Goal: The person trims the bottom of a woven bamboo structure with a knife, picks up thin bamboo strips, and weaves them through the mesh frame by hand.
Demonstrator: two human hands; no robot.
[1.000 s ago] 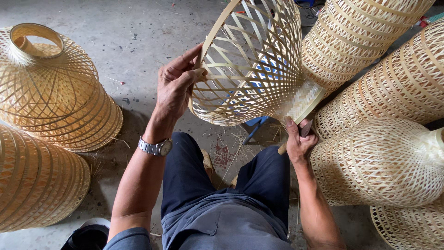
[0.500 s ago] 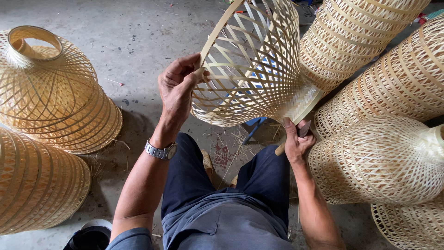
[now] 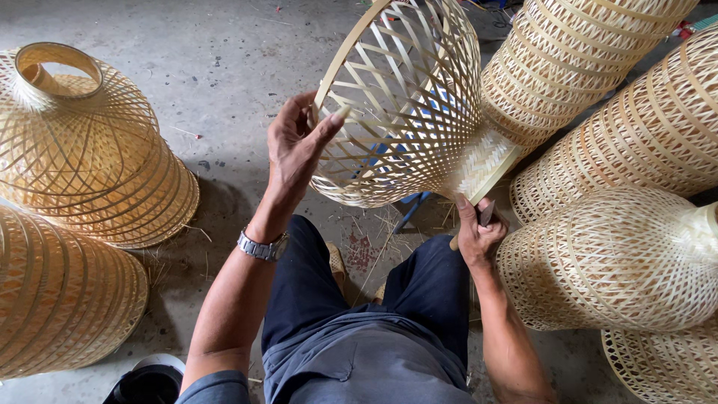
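Note:
I hold up an open-weave bamboo basket frame (image 3: 407, 97), tilted with its round rim toward me. My left hand (image 3: 295, 146) grips that rim at its left side, thumb pressed on the hoop. Lower down, my right hand (image 3: 475, 232) is closed around a small knife with a dark blade (image 3: 486, 215), its tip close to the tightly woven band (image 3: 479, 164) at the basket's lower right edge. My legs in dark trousers are below the basket.
Finished woven bamboo shades surround me: two on the left (image 3: 90, 150) (image 3: 60, 299), several stacked on the right (image 3: 621, 262) (image 3: 643, 127) (image 3: 576, 60). Bamboo scraps (image 3: 374, 247) litter the concrete floor. A dark round object (image 3: 149, 381) sits at the bottom left.
My left hand has slid slightly along the rim and the basket has turned a little. The right hand with the knife stays near the woven band.

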